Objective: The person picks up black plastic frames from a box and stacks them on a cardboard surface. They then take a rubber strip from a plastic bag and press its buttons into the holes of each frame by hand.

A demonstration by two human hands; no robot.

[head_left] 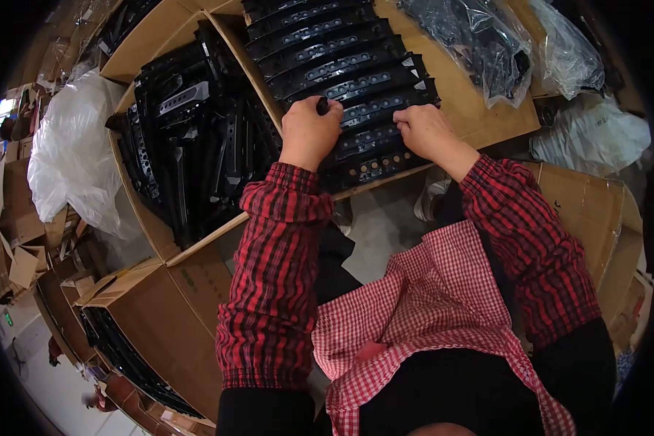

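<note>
Black slotted plastic strips (356, 91) lie side by side in a long row on the cardboard surface. Each carries a line of round holes. The nearest strip (374, 168) shows several brass-coloured round spots along it. Above the left ends of the nearer strips is my left hand (309, 131), its fingers closed around a small dark piece whose kind I cannot make out. My right hand (427, 131) is over the right part of the same strips, thumb and fingers pinched together. Whatever it may hold is hidden or too small to name.
To the left, an open cardboard box (168, 243) is full of jumbled black plastic parts (189, 138). Clear plastic bags (479, 51) with dark parts lie at the upper right. A white plastic bag (76, 149) bulges at far left. More cardboard boxes (156, 312) stand below.
</note>
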